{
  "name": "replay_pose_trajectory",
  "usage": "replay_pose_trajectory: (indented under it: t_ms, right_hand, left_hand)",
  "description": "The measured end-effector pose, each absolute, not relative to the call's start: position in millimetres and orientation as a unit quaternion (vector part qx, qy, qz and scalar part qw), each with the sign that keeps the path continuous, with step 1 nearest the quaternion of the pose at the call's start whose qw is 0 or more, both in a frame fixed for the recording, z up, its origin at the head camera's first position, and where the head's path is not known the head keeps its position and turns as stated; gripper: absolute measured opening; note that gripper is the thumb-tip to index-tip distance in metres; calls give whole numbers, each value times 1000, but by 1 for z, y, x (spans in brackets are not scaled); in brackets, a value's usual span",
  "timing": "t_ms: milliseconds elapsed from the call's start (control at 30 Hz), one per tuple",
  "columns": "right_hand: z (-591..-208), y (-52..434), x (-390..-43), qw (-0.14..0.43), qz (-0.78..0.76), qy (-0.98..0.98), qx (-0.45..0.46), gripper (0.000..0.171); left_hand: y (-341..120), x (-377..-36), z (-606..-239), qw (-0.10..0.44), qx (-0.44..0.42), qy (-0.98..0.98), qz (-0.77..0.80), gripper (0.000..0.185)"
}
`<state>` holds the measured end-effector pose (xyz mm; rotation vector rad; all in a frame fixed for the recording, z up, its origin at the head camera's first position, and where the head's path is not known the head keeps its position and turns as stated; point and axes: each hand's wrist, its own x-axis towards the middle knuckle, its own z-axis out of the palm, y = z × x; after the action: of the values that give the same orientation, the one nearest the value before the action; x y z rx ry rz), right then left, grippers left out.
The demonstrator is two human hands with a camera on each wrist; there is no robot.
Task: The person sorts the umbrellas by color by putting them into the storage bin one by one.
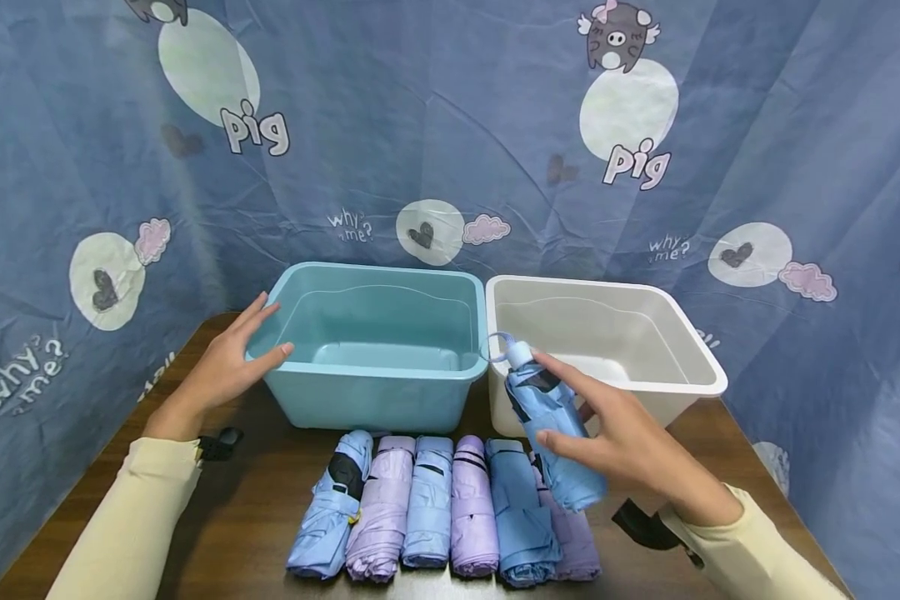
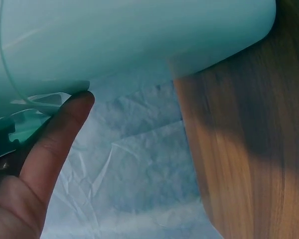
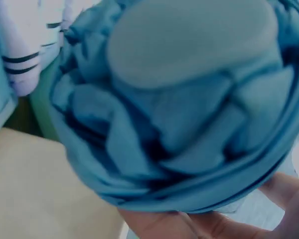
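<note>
My right hand [image 1: 622, 429] grips a folded blue umbrella [image 1: 551, 433] with a light blue handle and wrist strap, in front of the white bin [image 1: 607, 387]. In the right wrist view the rolled end of that umbrella [image 3: 189, 119] fills much of the picture, with fingers curled beneath it. My left hand [image 1: 228, 358] rests at the left rim of the teal bin [image 1: 375, 396], its fingers fairly straight. A finger [image 2: 62, 137] touches that bin in the left wrist view. Below the bins lies a row of several rolled umbrellas, blue and purple, including a purple one [image 1: 474, 508].
Both bins stand side by side at the back of the brown wooden table [image 1: 225, 517], with no umbrellas seen inside. A blue cloth [image 1: 420, 125] printed with pigs and hearts hangs behind them and around the sides.
</note>
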<state>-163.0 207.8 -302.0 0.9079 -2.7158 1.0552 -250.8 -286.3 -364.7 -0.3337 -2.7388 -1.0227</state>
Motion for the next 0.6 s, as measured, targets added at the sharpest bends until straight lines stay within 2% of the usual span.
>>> replay_pose_trajectory:
  t_ms: [300, 600]
  right_hand:
    - [-274, 171, -196, 34, 347, -893, 285, 82]
    - [-256, 133, -229, -15, 410, -872, 269, 82]
  left_hand:
    - [-287, -252, -366, 102, -118, -922, -356, 76]
    - [-287, -252, -364, 100, -115, -922, -356, 77]
